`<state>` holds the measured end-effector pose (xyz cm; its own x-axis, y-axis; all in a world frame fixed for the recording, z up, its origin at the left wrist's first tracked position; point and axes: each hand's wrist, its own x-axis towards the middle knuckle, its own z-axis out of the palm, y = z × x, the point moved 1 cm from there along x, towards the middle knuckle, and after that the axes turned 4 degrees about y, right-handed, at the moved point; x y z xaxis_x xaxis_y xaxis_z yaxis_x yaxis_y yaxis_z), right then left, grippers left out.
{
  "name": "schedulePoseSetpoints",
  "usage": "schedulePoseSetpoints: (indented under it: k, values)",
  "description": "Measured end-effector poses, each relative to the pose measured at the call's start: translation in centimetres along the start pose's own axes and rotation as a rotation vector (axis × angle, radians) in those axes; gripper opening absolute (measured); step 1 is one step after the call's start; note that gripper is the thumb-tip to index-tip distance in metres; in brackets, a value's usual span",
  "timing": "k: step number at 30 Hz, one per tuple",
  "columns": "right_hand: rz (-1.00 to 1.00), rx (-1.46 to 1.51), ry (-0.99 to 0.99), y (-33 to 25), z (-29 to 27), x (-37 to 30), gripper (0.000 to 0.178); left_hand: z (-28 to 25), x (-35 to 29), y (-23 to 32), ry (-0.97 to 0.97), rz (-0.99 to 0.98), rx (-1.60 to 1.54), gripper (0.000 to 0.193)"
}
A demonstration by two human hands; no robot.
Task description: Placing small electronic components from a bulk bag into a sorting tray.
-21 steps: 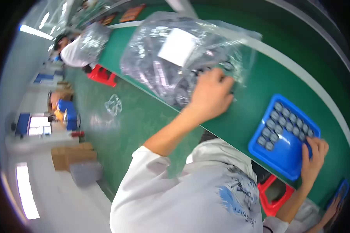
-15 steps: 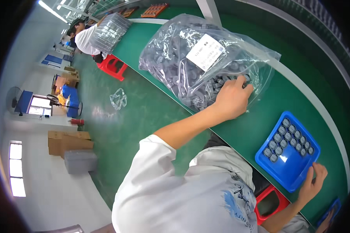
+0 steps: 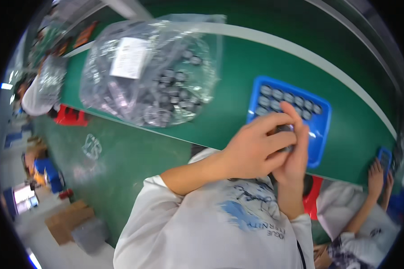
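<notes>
My left hand (image 3: 251, 145) and my right hand (image 3: 297, 154) meet over the near edge of a blue tray (image 3: 318, 143). The left fingers are bent and closed, with small grey round parts (image 3: 288, 128) partly showing between them; how many is hidden. Against those fingers rests my right hand, its fingers stretched out and its palm mostly covered. Rows of similar grey round parts (image 3: 288, 97) lie in the tray's far side. To the left, a large clear plastic bag (image 3: 107, 96) with a white label holds many more of the loose parts.
The green worktable (image 3: 238, 58) runs across, with a pale rail (image 3: 274, 42) along its far side. At right another person's hands (image 3: 376, 177) are at a small blue tray (image 3: 384, 157). Red stools (image 3: 313, 197) stand below the table. Far left sits another person (image 3: 33, 101).
My left hand has left the bag and moved right to meet my right hand at the tray. The view has swung right, so bag and tray appear further left.
</notes>
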<state>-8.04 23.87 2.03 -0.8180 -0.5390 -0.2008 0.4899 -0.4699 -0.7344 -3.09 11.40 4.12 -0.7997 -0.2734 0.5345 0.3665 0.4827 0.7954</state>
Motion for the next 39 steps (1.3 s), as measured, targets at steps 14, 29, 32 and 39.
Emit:
schedulePoseSetpoints:
  k: [14, 29, 32, 39]
  values:
    - [0.008, -0.145, -0.058, -1.1, -3.0, -2.8, 0.031, 0.8, -2.4, 0.3, -0.201, -0.419, -0.638, 0.029]
    - [-0.257, -0.649, 0.299, -11.1, -15.2, -2.5, 0.031, -6.3, -1.8, -6.2, -0.18, -0.034, 0.81, 0.029]
    - [-0.007, -1.118, 0.439, -12.9, -16.1, -1.6, 0.03, -7.3, -0.9, -6.1, -0.069, -0.059, 0.658, 0.032]
    - [-0.288, -1.687, 0.423, -13.1, -17.1, 1.1, 0.026, -7.4, -2.8, -6.2, -0.184, -0.064, 0.73, 0.032]
